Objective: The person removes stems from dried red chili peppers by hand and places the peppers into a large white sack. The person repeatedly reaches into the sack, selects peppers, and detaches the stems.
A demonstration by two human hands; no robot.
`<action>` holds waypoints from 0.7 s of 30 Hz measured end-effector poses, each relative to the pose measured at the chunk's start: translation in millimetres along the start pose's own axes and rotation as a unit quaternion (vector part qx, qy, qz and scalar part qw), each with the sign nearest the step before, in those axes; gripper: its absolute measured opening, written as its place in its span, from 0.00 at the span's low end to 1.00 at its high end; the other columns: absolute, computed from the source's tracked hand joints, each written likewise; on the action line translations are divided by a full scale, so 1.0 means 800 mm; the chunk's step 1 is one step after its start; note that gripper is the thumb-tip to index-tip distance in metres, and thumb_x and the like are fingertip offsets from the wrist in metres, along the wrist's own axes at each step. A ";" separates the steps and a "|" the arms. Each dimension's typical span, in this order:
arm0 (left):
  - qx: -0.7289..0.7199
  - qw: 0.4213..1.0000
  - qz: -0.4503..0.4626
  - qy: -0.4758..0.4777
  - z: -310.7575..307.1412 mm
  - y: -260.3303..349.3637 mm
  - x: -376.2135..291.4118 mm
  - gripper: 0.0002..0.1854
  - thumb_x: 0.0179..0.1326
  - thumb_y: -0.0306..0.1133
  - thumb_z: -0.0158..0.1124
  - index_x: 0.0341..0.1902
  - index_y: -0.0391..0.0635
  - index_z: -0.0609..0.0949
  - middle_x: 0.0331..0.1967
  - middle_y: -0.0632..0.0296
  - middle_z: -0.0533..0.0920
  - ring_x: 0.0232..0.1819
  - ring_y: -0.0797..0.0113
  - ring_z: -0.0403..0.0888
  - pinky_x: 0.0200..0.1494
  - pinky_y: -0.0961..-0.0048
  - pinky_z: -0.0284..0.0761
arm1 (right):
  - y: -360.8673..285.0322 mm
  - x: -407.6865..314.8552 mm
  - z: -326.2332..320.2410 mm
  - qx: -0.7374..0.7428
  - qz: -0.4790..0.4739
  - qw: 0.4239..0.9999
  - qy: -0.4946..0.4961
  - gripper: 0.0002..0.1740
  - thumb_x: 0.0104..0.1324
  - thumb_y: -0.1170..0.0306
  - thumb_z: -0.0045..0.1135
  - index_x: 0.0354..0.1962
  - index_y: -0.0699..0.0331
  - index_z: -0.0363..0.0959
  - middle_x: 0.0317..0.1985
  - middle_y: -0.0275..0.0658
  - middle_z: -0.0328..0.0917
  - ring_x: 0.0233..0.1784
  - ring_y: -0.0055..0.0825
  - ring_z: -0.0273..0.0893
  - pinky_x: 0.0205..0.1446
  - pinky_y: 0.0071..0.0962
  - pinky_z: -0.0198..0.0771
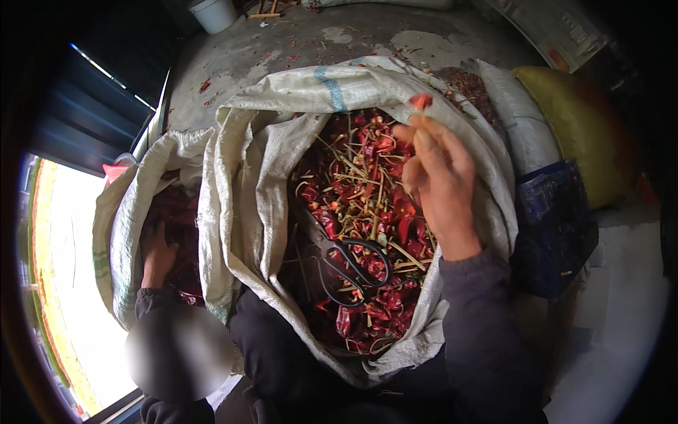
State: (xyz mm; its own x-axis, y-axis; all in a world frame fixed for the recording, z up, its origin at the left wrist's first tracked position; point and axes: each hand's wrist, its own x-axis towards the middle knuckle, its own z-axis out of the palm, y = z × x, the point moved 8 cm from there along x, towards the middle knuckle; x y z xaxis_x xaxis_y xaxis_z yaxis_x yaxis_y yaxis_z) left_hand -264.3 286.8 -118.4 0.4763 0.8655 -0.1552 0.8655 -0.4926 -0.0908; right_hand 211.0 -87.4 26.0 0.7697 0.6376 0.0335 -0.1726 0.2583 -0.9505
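My right hand (pixel 442 169) is raised over the right side of a large white woven sack (pixel 286 90). A small red chili piece (pixel 421 100) shows at its fingertips, blurred; whether the fingers grip it cannot be told. Dried red chilies (pixel 376 312), with pale stems and caps among them, lie inside this sack. On them rests a pair of scissors (pixel 344 259) with black handles, the blades pointing up and left. My left hand (pixel 159 254) reaches into a second woven sack (pixel 124 238) at the left, touching dark red chilies (pixel 177 212); its fingertips are hard to make out.
A white bucket (pixel 213 15) stands at the top left on the concrete floor (pixel 238 58), where red scraps are scattered. Right of the large sack are a filled white sack (pixel 516 119), a yellow-green sack (pixel 577 132) and a dark blue plastic item (pixel 551 201). A bright doorway opens at left.
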 end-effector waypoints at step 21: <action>-0.251 0.882 0.374 0.136 -0.127 0.558 -0.129 0.12 0.55 0.36 0.69 0.41 0.45 0.82 0.36 0.55 0.84 0.43 0.52 0.84 0.47 0.59 0.80 | 0.029 -0.051 -0.002 -0.625 -0.001 0.747 -0.226 0.18 0.65 0.55 0.65 0.40 0.62 0.81 0.36 0.50 0.84 0.42 0.53 0.82 0.45 0.49 0.73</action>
State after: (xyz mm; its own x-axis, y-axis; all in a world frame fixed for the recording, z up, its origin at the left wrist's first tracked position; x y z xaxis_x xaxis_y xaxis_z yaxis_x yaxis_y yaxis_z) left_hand 89.0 -13.2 -42.8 0.9041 0.3381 0.2613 0.2199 -0.8924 0.3940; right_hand 176.6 -108.2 2.0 0.4347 0.8909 -0.1318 0.7547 -0.4402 -0.4865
